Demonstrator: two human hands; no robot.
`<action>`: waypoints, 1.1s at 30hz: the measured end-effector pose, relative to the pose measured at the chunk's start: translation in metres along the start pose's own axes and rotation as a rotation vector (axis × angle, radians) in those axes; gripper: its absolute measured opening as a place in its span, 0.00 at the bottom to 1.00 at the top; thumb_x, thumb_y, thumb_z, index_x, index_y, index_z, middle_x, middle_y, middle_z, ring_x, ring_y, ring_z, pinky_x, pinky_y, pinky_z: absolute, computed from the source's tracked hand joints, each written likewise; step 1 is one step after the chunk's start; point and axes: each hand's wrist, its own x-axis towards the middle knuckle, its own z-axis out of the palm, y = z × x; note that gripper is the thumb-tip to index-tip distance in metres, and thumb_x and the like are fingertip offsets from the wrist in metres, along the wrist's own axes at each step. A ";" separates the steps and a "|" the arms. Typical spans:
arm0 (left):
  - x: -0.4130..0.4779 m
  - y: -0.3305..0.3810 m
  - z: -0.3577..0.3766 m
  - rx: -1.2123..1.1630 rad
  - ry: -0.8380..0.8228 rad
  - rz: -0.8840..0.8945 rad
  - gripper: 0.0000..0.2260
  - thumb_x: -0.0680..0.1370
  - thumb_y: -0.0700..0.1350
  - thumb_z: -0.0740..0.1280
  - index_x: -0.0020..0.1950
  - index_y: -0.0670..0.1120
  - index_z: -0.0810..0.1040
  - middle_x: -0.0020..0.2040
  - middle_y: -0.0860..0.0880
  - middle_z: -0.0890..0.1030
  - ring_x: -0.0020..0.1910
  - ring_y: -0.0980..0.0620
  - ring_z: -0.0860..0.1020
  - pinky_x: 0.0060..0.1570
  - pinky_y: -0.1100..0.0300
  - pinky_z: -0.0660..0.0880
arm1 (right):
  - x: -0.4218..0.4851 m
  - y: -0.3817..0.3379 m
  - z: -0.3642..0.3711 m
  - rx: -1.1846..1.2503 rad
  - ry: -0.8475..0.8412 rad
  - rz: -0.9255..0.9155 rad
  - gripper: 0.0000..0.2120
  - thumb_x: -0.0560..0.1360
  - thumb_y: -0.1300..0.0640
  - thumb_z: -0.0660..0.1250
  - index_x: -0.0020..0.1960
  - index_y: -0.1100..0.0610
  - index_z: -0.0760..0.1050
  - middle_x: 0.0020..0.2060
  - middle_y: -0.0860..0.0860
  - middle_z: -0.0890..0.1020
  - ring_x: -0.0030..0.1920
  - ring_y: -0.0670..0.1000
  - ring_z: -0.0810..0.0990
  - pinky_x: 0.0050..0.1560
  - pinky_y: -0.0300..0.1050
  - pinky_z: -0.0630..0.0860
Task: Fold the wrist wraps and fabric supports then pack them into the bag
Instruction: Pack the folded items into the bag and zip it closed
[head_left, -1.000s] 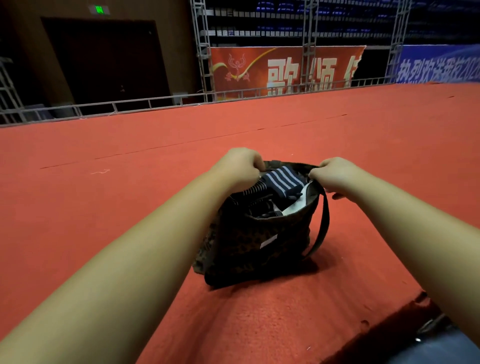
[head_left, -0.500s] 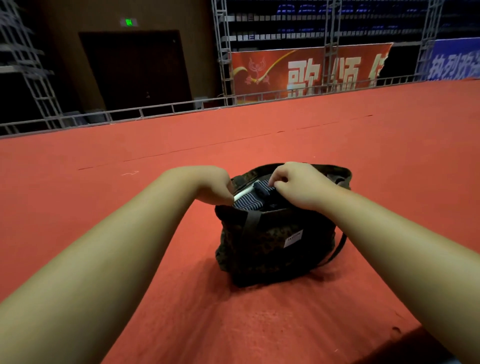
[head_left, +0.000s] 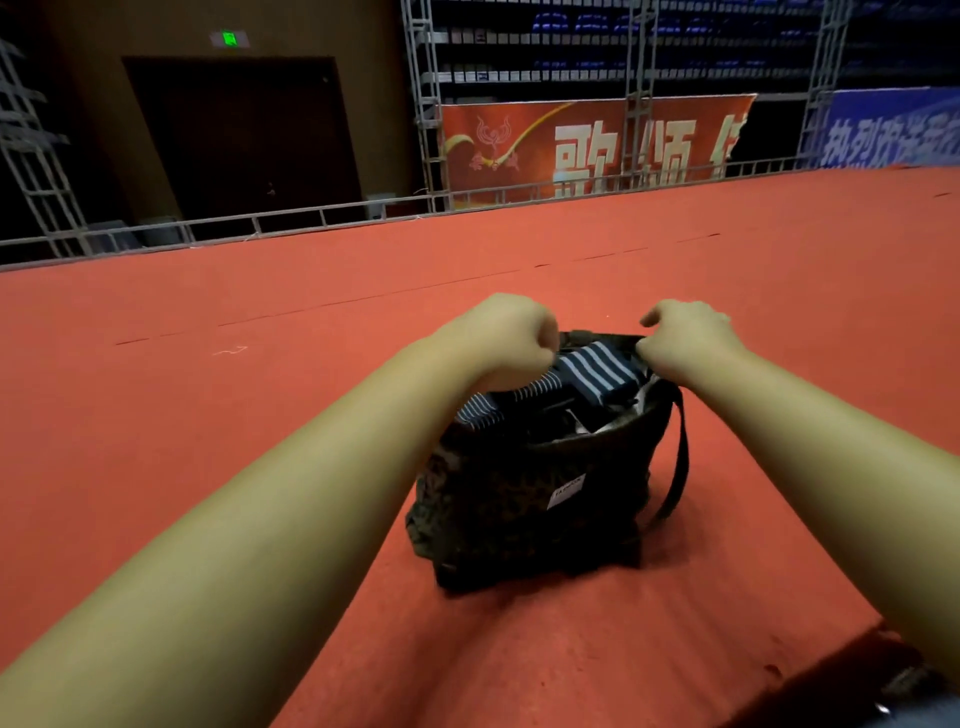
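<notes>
A dark patterned bag (head_left: 524, 499) with a small white label stands on the red carpet in front of me. Its mouth is open and navy fabric supports with white stripes (head_left: 592, 370) lie folded inside near the top. My left hand (head_left: 506, 335) is curled at the left side of the bag's rim and grips it. On the right side of the rim my right hand (head_left: 685, 340) pinches the edge. A dark strap (head_left: 678, 467) hangs down the bag's right side.
Red carpet (head_left: 260, 415) stretches all around the bag. A low metal rail (head_left: 311, 218) runs along the carpet's far edge, with truss towers, a red banner (head_left: 582, 145) and a dark doorway behind it. Something dark lies at the bottom right corner.
My right hand has left the striped fabric inside the bag and gone to the right rim. My left hand stays at the left rim. The bag's mouth is spread wider.
</notes>
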 end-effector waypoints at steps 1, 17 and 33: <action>0.011 0.013 0.002 -0.045 -0.011 0.013 0.11 0.80 0.43 0.64 0.54 0.50 0.86 0.54 0.49 0.85 0.55 0.47 0.80 0.53 0.56 0.77 | 0.005 0.011 -0.001 0.012 -0.049 0.045 0.17 0.75 0.56 0.65 0.61 0.56 0.84 0.59 0.60 0.84 0.61 0.64 0.81 0.58 0.51 0.78; 0.124 0.077 0.069 0.013 -0.185 -0.188 0.17 0.81 0.57 0.68 0.43 0.46 0.73 0.43 0.49 0.71 0.60 0.42 0.67 0.55 0.48 0.68 | 0.013 0.056 0.022 1.206 -0.228 0.380 0.10 0.83 0.68 0.62 0.59 0.63 0.80 0.29 0.55 0.82 0.17 0.44 0.75 0.20 0.36 0.73; 0.126 0.072 0.041 -0.873 0.132 -0.330 0.09 0.84 0.49 0.68 0.49 0.44 0.80 0.43 0.43 0.86 0.35 0.47 0.81 0.27 0.67 0.71 | 0.006 0.055 0.008 0.878 -0.171 -0.098 0.09 0.79 0.53 0.70 0.55 0.43 0.85 0.47 0.46 0.89 0.45 0.48 0.84 0.47 0.46 0.75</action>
